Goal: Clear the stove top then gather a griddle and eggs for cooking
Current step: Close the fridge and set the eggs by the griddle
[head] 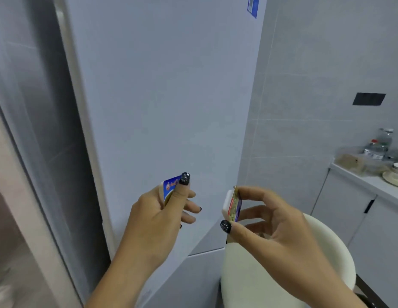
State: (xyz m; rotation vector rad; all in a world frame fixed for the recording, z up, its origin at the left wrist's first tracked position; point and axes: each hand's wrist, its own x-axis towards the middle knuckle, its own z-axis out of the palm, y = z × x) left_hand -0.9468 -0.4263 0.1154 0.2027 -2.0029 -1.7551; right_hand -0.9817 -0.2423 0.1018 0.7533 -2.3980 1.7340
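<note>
Small blue-labelled packets are held up, one in each hand, before a pale refrigerator door (162, 96).
Left hand (158, 212) pinches one packet (169, 187); right hand (267, 221) pinches the other packet (233, 204) edge-on. Right of the door, a tabletop (371, 183) carries bottles (380, 145) and dishes (393, 174); a cream stool (260, 274) sits below.

left hand (157, 211) | right hand (268, 221) | bare forearms | glittery black nail polish

Two small blue-labelled packets, one (170, 187) left of the other (232, 204), both upright before the white fridge door (167, 96).
</note>
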